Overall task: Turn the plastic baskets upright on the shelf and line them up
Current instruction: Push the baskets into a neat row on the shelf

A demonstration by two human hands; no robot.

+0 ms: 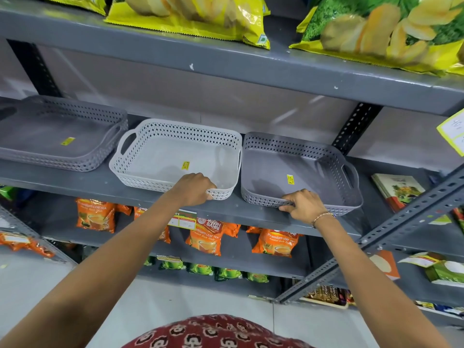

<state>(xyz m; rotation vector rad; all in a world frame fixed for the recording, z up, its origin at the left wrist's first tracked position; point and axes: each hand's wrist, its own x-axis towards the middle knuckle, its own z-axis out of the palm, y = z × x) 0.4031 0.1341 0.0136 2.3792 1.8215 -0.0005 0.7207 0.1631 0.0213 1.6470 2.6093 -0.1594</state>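
Observation:
Three shallow perforated plastic baskets stand upright in a row on the grey metal shelf (105, 183). A dark grey basket (57, 133) is at the left, apart from the others. A light grey basket (175, 149) is in the middle, and my left hand (194, 188) grips its front rim near the right corner. A darker grey basket (301, 169) sits touching it on the right, with my right hand (302, 204) closed on its front rim. Each basket has a yellow sticker inside.
The shelf above (226, 61) holds yellow snack bags (190, 16). Orange tea packets (95, 214) fill the shelf below. Boxes (396, 189) lie right of the baskets, beside a slanted perforated upright (414, 212). A dark post (354, 126) stands behind the right basket.

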